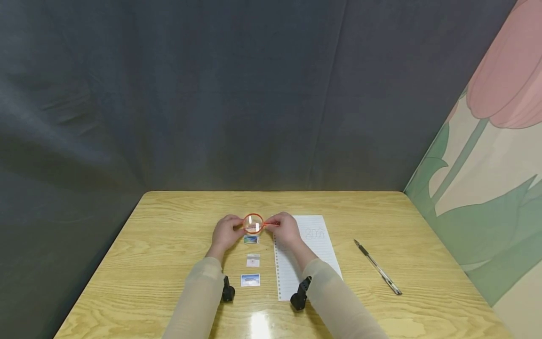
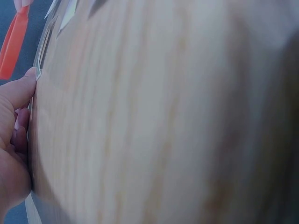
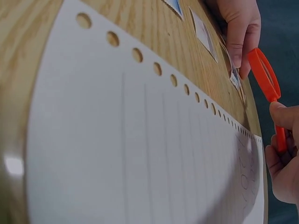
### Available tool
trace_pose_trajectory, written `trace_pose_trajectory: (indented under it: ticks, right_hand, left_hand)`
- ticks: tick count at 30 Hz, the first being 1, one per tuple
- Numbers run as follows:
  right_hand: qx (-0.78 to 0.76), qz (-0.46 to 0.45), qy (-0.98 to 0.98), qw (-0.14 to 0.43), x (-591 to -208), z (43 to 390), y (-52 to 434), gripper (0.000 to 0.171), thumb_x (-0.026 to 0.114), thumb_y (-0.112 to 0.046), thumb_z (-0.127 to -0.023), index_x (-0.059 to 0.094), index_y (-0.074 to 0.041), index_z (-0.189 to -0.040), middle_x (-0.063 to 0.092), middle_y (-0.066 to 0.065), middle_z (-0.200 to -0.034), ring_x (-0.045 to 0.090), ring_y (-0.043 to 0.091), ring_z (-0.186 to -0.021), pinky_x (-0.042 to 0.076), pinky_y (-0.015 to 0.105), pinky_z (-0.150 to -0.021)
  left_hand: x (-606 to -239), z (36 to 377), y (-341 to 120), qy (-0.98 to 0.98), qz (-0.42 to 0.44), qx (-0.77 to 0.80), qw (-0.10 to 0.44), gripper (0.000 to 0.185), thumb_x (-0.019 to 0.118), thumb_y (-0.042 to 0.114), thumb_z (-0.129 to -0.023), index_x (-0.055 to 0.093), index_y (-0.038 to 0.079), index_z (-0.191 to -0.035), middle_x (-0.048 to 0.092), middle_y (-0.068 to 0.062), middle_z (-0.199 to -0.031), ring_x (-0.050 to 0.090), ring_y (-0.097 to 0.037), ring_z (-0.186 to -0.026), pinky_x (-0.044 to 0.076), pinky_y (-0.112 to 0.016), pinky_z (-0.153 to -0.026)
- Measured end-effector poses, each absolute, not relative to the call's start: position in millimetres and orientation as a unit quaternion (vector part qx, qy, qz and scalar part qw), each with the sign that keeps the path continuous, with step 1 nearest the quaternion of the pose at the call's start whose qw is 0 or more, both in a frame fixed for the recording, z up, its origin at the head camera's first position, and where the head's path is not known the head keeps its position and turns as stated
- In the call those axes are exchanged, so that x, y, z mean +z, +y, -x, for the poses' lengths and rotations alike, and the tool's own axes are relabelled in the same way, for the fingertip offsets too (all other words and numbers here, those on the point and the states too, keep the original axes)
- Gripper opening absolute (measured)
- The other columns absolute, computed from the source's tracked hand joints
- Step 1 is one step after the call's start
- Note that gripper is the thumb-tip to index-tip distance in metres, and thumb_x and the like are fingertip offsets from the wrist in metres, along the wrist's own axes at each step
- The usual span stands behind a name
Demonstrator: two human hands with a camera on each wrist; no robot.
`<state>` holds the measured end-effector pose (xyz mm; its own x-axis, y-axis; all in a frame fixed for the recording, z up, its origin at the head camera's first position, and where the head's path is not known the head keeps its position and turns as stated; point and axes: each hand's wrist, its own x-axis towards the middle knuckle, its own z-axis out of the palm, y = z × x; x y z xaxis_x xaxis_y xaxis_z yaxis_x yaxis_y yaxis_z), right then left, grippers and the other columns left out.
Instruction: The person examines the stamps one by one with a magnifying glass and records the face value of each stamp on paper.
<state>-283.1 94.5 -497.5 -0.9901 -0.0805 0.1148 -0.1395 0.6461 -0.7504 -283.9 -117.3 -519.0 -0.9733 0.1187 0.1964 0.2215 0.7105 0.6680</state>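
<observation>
My right hand (image 1: 286, 229) pinches the handle of a magnifying glass (image 1: 253, 223) with a red-orange rim, the lens tilted above the table. Beneath the lens lies a small printed card, seen partly through it. My left hand (image 1: 225, 232) is at the left of the lens, thumb and forefinger stretched out to that card's edge. In the left wrist view the thumb tip (image 2: 32, 73) is right at a card's edge. Nearer me, in a column, lie a green-blue picture card (image 1: 251, 239), a pale card (image 1: 253, 260) and a blue-white card (image 1: 250, 280).
A lined, punched sheet of paper (image 1: 309, 259) with pencil-like marks lies under my right forearm. A capped-end pen (image 1: 378, 267) lies slanted on the wooden table (image 1: 169, 245) to the right. Dark cloth (image 1: 254, 94) hangs behind, and a floral panel (image 1: 487, 188) stands at right.
</observation>
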Motion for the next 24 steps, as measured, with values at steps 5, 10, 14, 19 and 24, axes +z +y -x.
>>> trace_pose_trajectory:
  ticks: [5,10,14,19,24]
  right_hand:
    - [0.417,-0.056,-0.906,0.039,-499,283,98,0.007,0.079,-0.019,-0.086,0.078,-0.012,-0.089,0.064,-0.001,-0.094,0.059,0.018,-0.090,0.052,0.040,-0.083]
    - [0.422,-0.054,-0.904,0.046,-501,282,101,0.005,0.078,-0.015,-0.086,0.078,-0.011,-0.088,0.064,0.001,-0.095,0.060,0.019,-0.091,0.052,0.039,-0.082]
    - [0.421,-0.065,-0.903,0.059,-500,281,104,0.004,0.079,-0.013,-0.085,0.078,-0.010,-0.088,0.065,0.002,-0.094,0.060,0.020,-0.089,0.052,0.039,-0.079]
    - [0.431,-0.068,-0.897,0.064,-499,279,114,0.003,0.077,-0.011,-0.085,0.078,-0.010,-0.088,0.065,0.001,-0.092,0.060,0.018,-0.087,0.051,0.037,-0.079]
    - [0.451,-0.082,-0.885,0.082,-491,273,139,0.006,0.077,-0.005,-0.084,0.079,-0.009,-0.088,0.066,0.002,-0.091,0.061,0.019,-0.087,0.052,0.037,-0.079]
  left_hand:
    - [-519,284,-117,-0.920,0.091,-0.376,0.067,0.031,0.081,0.020,-0.083,0.075,0.009,-0.111,0.065,-0.009,-0.116,0.058,-0.031,-0.110,0.046,-0.049,-0.098]
    - [-519,283,-117,-0.918,0.098,-0.379,0.068,0.030,0.081,0.023,-0.084,0.076,0.011,-0.111,0.065,-0.007,-0.114,0.059,-0.029,-0.106,0.049,-0.047,-0.094]
    - [-518,283,-117,-0.917,0.100,-0.381,0.066,0.030,0.080,0.023,-0.084,0.076,0.012,-0.112,0.064,-0.007,-0.114,0.059,-0.029,-0.106,0.049,-0.047,-0.093]
    - [-517,281,-116,-0.918,0.103,-0.378,0.061,0.030,0.079,0.021,-0.086,0.075,0.012,-0.115,0.063,-0.008,-0.117,0.058,-0.030,-0.109,0.047,-0.048,-0.096]
    - [-517,280,-115,-0.916,0.100,-0.386,0.050,0.031,0.077,0.020,-0.088,0.074,0.013,-0.118,0.062,-0.008,-0.120,0.057,-0.031,-0.111,0.048,-0.048,-0.096]
